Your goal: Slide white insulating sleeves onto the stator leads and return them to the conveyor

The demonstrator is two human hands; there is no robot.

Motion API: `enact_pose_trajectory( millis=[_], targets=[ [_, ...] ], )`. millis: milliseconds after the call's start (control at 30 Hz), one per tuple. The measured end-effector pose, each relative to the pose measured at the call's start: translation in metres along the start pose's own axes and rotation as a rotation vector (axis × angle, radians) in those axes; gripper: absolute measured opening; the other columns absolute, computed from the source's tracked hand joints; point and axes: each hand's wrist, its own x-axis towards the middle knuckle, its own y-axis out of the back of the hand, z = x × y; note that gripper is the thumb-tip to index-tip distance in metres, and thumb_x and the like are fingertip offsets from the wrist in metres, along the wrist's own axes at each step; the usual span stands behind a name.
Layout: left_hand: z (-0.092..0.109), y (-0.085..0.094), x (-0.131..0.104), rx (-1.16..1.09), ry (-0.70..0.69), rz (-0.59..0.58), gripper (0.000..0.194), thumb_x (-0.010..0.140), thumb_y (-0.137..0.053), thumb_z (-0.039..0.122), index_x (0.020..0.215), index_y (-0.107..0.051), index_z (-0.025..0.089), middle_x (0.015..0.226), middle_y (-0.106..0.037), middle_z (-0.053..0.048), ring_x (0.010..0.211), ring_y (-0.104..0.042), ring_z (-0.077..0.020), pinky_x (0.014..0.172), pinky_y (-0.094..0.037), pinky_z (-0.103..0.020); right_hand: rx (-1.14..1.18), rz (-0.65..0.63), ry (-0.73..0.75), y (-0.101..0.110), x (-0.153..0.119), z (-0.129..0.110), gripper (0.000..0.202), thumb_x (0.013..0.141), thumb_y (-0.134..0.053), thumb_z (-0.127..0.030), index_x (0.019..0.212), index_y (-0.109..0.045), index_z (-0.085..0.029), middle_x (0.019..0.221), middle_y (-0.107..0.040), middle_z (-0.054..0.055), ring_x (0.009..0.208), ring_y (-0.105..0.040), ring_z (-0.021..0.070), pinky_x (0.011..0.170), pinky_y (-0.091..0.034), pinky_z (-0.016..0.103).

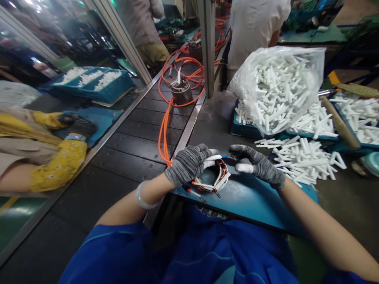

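Wound stator (222, 172) sits on the left part of the blue mat (251, 201), just ahead of the torso and between my two hands. My left hand (189, 163) is the nearer one: it reaches over the stator's left and far rim, fingers curled, pinching a white sleeve (213, 157). My right hand (254, 165) stands off to the right, thumb and fingers parted, close to the blue lead (225, 157) coming from the sleeve's end; I cannot tell whether a fingertip touches it.

That sleeve's long axis runs left to right across the stator's far side, its lead pointing at my right hand. The stator, a ring with no long axis seen from above, has its bore facing up; red-ended leads (193, 192) trail off its near left edge.

Farther right, loose white sleeves (310, 157) lie heaped on the worktop (210, 114), with a plastic bag (284, 90) of more behind them. Left of me runs a black conveyor (124, 142), carrying another stator (181, 94) and orange cables (164, 134).
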Motion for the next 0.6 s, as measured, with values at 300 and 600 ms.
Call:
enact_pose_trajectory(
  millis=[300, 600],
  targets=[
    [-0.008, 0.029, -0.013, -0.255, 0.111, -0.071, 0.028, 0.092, -0.064, 0.029, 0.117, -0.071, 0.02, 0.103, -0.076, -0.002, 0.095, -0.071, -0.0192, 0.088, -0.055, -0.029, -0.277, -0.242, 0.38, -0.016, 0.046, -0.024, 0.064, 0.097, -0.048, -0.072, 0.129, -0.071, -0.02, 0.106, -0.074, 0.009, 0.095, -0.065, 0.0218, 0.091, -0.048, 0.036],
    [-0.019, 0.028, -0.015, -0.176, 0.085, -0.077, 0.031, 0.099, -0.05, 0.035, 0.112, -0.073, 0.018, 0.1, -0.075, -0.006, 0.096, -0.071, -0.0212, 0.093, -0.055, -0.033, -0.709, -0.224, 0.381, -0.035, 0.06, -0.043, 0.073, 0.102, -0.03, -0.071, 0.091, -0.078, -0.016, 0.078, -0.069, 0.008, 0.074, -0.052, 0.0181, 0.076, -0.037, 0.032]
  ],
)
